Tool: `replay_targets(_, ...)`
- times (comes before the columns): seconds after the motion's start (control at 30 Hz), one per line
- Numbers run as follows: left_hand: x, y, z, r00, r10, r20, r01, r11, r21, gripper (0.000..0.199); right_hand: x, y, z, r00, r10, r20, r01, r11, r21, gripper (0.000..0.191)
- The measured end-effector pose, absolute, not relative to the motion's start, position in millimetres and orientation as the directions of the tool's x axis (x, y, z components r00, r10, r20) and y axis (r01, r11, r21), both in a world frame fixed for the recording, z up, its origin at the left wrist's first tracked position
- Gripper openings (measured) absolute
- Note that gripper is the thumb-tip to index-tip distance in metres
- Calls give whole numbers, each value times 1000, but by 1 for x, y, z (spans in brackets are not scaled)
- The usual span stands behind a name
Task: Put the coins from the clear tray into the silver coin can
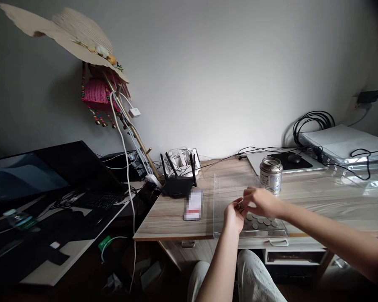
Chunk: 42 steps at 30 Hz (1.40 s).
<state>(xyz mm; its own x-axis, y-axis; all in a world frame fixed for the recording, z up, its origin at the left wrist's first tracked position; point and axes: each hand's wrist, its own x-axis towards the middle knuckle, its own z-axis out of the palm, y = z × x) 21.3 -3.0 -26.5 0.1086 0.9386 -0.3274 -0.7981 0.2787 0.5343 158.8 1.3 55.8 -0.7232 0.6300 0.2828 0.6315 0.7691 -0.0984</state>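
My left hand (pixel 233 216) is cupped, palm up, above the left part of a clear plastic tray (pixel 219 209). Small gold-toned pieces that look like coins (pixel 240 206) show in its palm, partly hidden by the fingers. My right hand (pixel 262 202) reaches in from the right, with its fingers bent together in a pinch at the left fingertips. What those fingers hold is too small to make out. Several silver coins (pixel 267 221) lie spread on the tray beneath and beside my right hand. Behind it stands a round metal tin (pixel 271 176) with a lid.
A phone (pixel 193 205) and a black router (pixel 178 186) lie left of the tray. At the back right are a mouse (pixel 294 158) on a dark pad, coiled black cable (pixel 313 121) and a silver flat box (pixel 346 142). A white cable (pixel 128 180) hangs off the desk's left side.
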Motion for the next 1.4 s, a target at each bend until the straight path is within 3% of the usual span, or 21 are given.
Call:
replay_targets(0.2,24,-3,-24,139,934,-331,-772,311,554,15,143,-6,37,-694,695,187,680,718,-148,12)
replay_targets(0.37,26,-1,-24,177,912,-369,-755,367,544,12,137,-7,42,-712,691,122,692,720,-42,13)
replay_targets(0.47,25,-2,-24,156,921,-358,-762,342,549,14,141,-9,44,-719,676,163,676,734,-68,12)
replay_targets(0.53,23,-3,-24,140,930,-338,-787,312,532,15,149,-5,43,-618,747,244,733,660,-165,16)
replay_targets(0.63,18,-6,-22,116,936,-332,-826,276,491,15,165,4,35,-405,878,254,756,478,-447,28)
replay_targets(0.73,13,-8,-20,119,930,-349,-853,276,444,15,169,5,17,-479,873,90,572,388,-723,32)
replay_targets(0.83,11,-8,-18,171,921,-349,-862,311,400,15,158,-8,0,-544,832,109,421,382,-823,35)
replay_targets(0.97,13,-8,-18,151,931,-331,-855,291,429,13,154,-14,7,-478,829,291,424,507,-751,33)
replay_targets(1.07,16,-9,-19,88,946,-311,-841,238,487,14,180,9,40,-354,841,408,556,541,-631,33)
replay_targets(1.13,18,-9,-20,98,944,-315,-814,258,521,16,205,35,65,-161,857,489,719,442,-537,32)
replay_targets(1.2,19,-9,-20,117,942,-315,-789,281,546,16,227,63,86,75,863,499,871,186,-454,31)
replay_targets(1.3,20,-10,-20,114,953,-282,-769,265,582,12,243,95,99,179,899,399,951,-54,-305,24)
replay_targets(1.4,21,-10,-19,96,956,-276,-725,257,639,8,244,112,101,180,918,353,974,-116,-195,20)
